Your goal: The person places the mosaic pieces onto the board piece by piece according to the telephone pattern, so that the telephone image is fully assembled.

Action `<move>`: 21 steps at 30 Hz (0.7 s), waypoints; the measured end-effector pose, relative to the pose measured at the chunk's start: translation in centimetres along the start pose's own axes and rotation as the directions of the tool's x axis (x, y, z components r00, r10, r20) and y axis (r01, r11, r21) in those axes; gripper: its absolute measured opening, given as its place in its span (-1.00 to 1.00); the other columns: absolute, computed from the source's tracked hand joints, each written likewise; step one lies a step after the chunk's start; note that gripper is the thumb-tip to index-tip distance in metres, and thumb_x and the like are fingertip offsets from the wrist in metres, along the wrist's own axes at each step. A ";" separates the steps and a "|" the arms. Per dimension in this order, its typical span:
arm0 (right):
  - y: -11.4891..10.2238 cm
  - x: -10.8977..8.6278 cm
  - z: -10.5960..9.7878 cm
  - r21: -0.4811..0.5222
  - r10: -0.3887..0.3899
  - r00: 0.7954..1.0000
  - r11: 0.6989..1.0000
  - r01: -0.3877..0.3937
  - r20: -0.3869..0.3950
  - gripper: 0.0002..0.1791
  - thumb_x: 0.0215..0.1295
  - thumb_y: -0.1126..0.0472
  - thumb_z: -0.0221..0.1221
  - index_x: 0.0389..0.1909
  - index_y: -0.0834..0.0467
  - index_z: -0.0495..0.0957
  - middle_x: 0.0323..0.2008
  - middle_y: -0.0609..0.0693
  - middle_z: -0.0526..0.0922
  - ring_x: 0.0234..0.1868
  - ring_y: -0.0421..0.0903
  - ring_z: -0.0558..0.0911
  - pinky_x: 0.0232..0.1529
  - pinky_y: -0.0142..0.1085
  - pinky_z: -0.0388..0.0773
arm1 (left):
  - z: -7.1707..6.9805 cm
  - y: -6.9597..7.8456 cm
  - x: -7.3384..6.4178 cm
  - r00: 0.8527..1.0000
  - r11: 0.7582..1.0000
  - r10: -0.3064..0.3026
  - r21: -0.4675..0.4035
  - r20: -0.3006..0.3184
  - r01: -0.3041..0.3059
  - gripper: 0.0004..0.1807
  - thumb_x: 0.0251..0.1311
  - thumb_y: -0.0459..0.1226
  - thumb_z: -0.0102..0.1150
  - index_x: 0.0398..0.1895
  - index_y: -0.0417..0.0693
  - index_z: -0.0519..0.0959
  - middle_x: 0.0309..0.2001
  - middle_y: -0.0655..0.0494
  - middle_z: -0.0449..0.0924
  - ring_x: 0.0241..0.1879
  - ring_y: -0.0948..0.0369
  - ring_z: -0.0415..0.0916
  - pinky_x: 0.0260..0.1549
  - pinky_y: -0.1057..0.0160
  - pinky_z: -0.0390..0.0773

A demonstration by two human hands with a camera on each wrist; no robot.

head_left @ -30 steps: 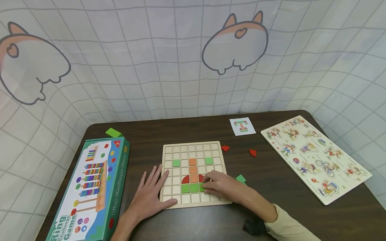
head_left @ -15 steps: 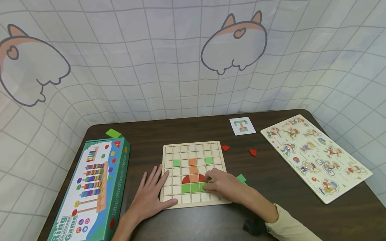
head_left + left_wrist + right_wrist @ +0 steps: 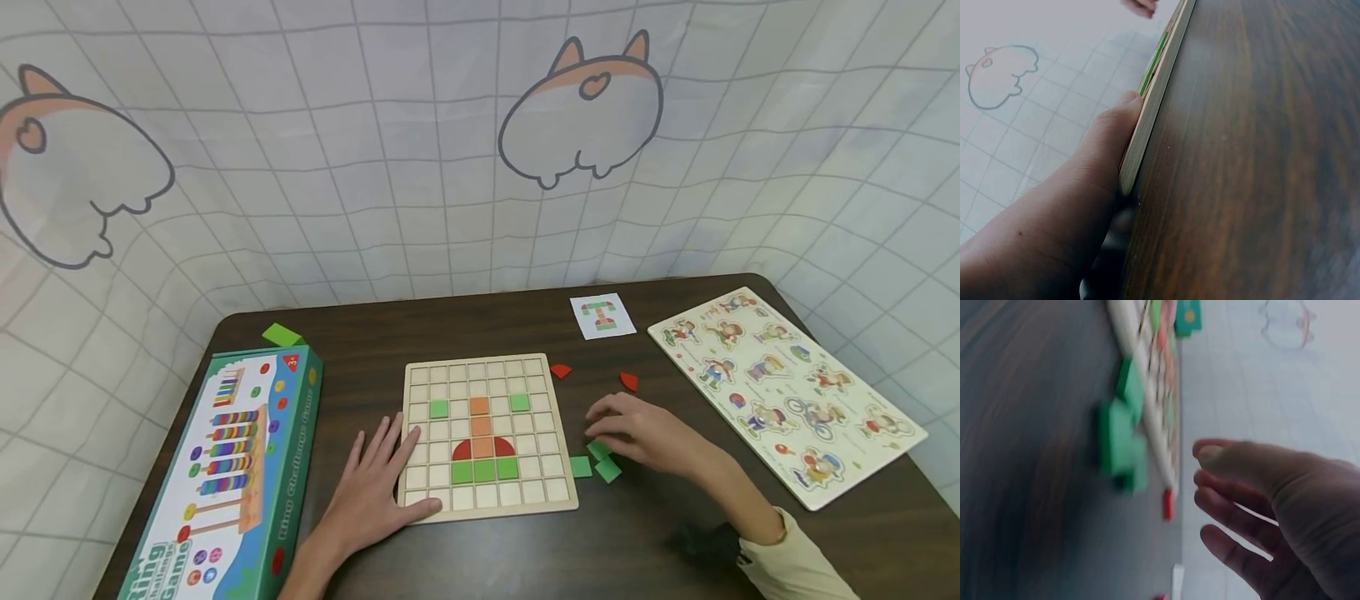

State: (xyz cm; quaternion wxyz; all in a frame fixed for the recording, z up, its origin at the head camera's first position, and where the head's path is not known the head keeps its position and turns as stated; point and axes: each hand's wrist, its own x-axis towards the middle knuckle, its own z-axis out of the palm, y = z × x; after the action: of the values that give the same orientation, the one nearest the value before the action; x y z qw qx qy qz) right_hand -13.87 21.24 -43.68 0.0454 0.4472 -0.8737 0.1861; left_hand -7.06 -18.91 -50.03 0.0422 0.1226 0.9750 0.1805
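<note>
A wooden grid board [image 3: 536,492] lies in the middle of the table. Set in it are green squares [image 3: 484,471], orange squares [image 3: 480,427] and two red quarter-round pieces [image 3: 505,447] beside the lowest orange one. My left hand [image 3: 375,483] rests flat on the board's left edge, fingers spread, thumb on the near corner. Just right of the board, my right hand [image 3: 645,429] hovers over several loose green squares [image 3: 608,471]. In the right wrist view its fingers [image 3: 1235,497] are apart and relaxed, holding nothing.
Two loose red quarter-round pieces [image 3: 628,381] lie behind the right hand. A pattern card [image 3: 603,316] sits at the back. To the left stands a Ring Challenge Game box [image 3: 225,467] with a green block [image 3: 282,334] behind it. A picture puzzle board [image 3: 787,392] lies right.
My right hand has left the third green square in the board's lower row and moved right, over the loose green squares. My left hand has stayed in place.
</note>
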 end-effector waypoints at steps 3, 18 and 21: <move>1.1 -0.9 0.1 0.029 -0.029 1.000 0.999 0.028 0.012 -0.82 0.08 0.34 0.36 -0.29 0.06 0.71 -0.14 -0.02 0.63 -0.12 -0.14 0.59 -0.18 -0.28 0.61 | 0.0 0.0 0.0 1.000 1.000 -0.005 0.002 0.000 0.005 0.15 -0.08 0.54 -0.02 0.55 0.24 -0.01 0.59 0.11 -0.19 0.58 0.03 -0.24 0.46 -0.23 -0.21; 2.5 -1.5 0.4 0.074 -0.107 0.989 0.992 0.099 0.103 -0.83 0.16 0.27 0.32 -0.23 -0.02 0.74 -0.12 -0.07 0.63 -0.11 -0.17 0.58 -0.18 -0.32 0.59 | 0.1 0.1 0.0 1.000 1.000 -0.006 -0.003 0.001 0.006 0.14 -0.08 0.53 -0.01 0.55 0.26 -0.02 0.59 0.11 -0.19 0.58 0.02 -0.23 0.47 -0.23 -0.22; 2.5 -1.6 0.6 0.060 -0.071 0.989 0.996 0.064 0.127 -0.83 0.18 0.25 0.31 -0.22 -0.03 0.73 -0.13 -0.10 0.63 -0.13 -0.20 0.57 -0.20 -0.34 0.60 | 0.2 0.0 0.0 1.000 1.000 -0.006 -0.005 -0.001 0.006 0.14 -0.08 0.52 0.00 0.55 0.26 -0.02 0.59 0.11 -0.18 0.57 0.02 -0.23 0.47 -0.23 -0.22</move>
State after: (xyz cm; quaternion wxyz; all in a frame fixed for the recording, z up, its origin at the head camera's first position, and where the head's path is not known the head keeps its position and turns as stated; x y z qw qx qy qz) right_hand -14.85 23.60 -45.31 -0.0176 0.4889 -0.8535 0.1795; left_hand -7.05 -18.84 -50.17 0.0423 0.1194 0.9749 0.1831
